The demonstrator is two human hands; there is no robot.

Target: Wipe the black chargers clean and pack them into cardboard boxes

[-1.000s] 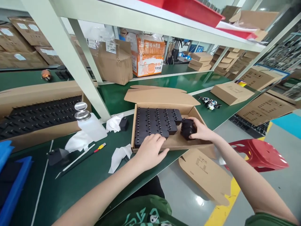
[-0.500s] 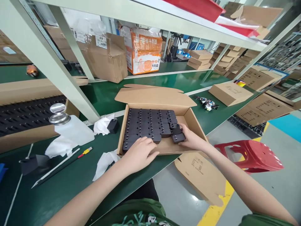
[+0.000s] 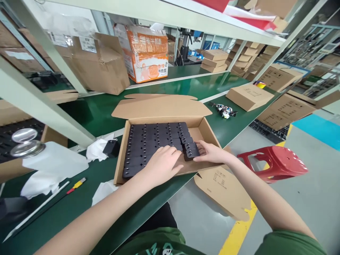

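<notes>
An open cardboard box [image 3: 120, 156] lies on the bench, holding rows of black rectangular blocks [image 3: 148, 138] with small shiny metal pins along their edges. My right hand [image 3: 208, 152] is closed at the right edge of a black block [image 3: 191, 151], thumb low and fingers above, in the box's front right part. My left hand [image 3: 165, 163] lies over the front row, fingers stretched together on the blocks and thumb apart. It covers some of the blocks, so what is under its palm is hidden.
Left of the box are crumpled white tissue [image 3: 97, 148], a small black block [image 3: 111, 148], a white bottle with a metal top [image 3: 55, 159] and a yellow-red-tipped cable [image 3: 77, 185]. A shelf post [image 3: 47, 102] slants nearby. A red stool [image 3: 276, 163] stands right.
My right hand has moved the black block left, against the rows; it sat apart and tilted before. The left hand stays over the front row. The whole view has shifted, with the scene sliding left.
</notes>
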